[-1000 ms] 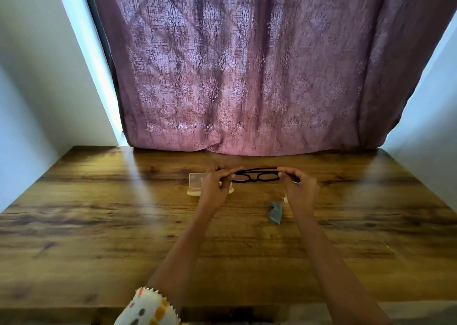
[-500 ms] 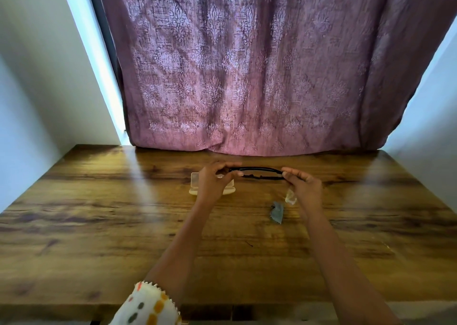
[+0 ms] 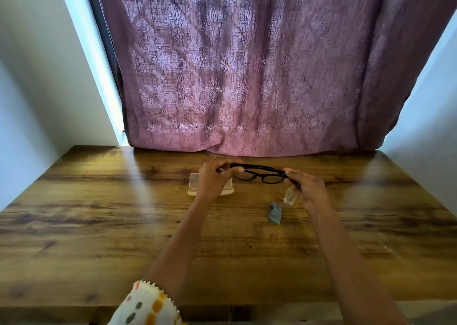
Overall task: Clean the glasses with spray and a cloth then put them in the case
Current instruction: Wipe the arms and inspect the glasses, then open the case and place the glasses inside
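Black-framed glasses [image 3: 262,175] hang just above the far middle of the wooden table [image 3: 99,225], held at both ends. My left hand [image 3: 214,180] pinches the left end and my right hand [image 3: 305,188] pinches the right end. A pale, translucent open case [image 3: 194,184] stands on the table behind my left hand, which hides most of it. A small clear spray bottle [image 3: 288,197] lies just left of my right hand. A small grey cloth [image 3: 275,213] lies crumpled in front of the bottle.
A purple patterned curtain [image 3: 247,77] hangs along the table's far edge. White walls close in on the left and right. The near half of the table holds only my forearms.
The glasses have tilted, so that their lenses show again after being edge-on. Both hands have stayed on the ends at about the same place.
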